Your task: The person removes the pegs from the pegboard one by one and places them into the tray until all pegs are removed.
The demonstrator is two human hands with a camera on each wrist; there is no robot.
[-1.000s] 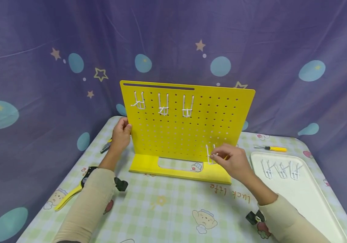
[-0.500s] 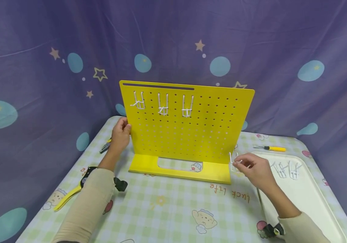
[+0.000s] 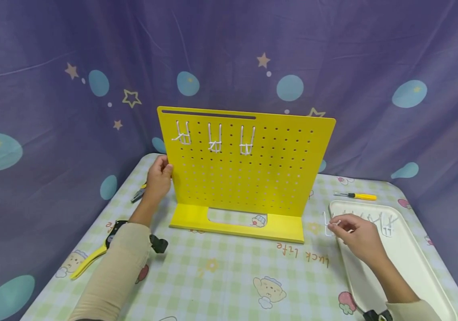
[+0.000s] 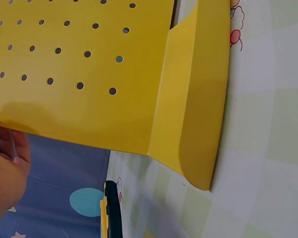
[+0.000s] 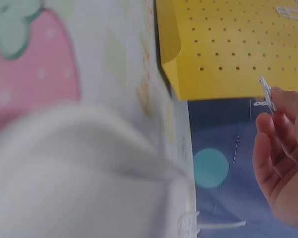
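A yellow pegboard [image 3: 229, 183] stands upright on its base, with three white wire hooks [image 3: 246, 141] hanging in its upper left part. My left hand [image 3: 159, 178] holds the board's left edge, thumb at the front and fingers behind. To the right of the board, my right hand [image 3: 359, 236] pinches another white wire hook [image 3: 327, 226] between thumb and fingertips, over the near-left rim of the white tray [image 3: 397, 272]. In the right wrist view this hook [image 5: 266, 94] points away from the fingers, its far end partly covered by them.
More white hooks [image 3: 387, 226] lie at the tray's far end, partly behind my right hand. A yellow-handled screwdriver [image 3: 361, 196] lies beyond the tray. Left of the board are pliers [image 3: 138, 194] and a yellow-handled hand tool [image 3: 92, 261], partly under my left forearm. A purple curtain [image 3: 229, 53] closes the back.
My right hand has moved right, away from the pegboard's lower right corner to the tray, carrying the pinched hook. The left hand still holds the board's edge.
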